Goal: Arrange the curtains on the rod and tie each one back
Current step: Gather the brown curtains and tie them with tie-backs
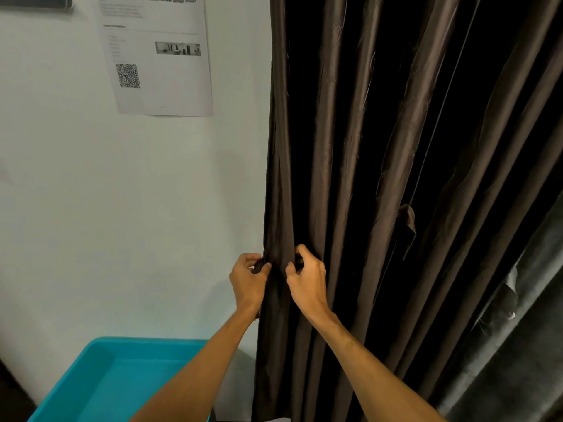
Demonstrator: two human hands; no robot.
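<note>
Dark brown curtain is hanging in long pleats down the centre and right of the frame, its left edge lying against the wall; the rod is sitting out of view above. The left hand is pinching dark cloth at that edge, thumb and fingers curled on it. The right hand is pinching the next fold just beside it, fingers curled, so both hands are working close together at lower centre with one narrow pleat between them. By judgement they are gathering the edge pleats into a bundle for tying back. Whether the pinched cloth is a tie band or the curtain itself cannot be told. A loose flap of the same cloth is hanging untouched at mid right, possibly a tie. A teal tub is sitting at lower left by the wall, its inside showing only its own floor and walls, its near corner hiding behind the left forearm. A printed sheet is hanging at upper left. A grey curtain is hanging at lower right.
</note>
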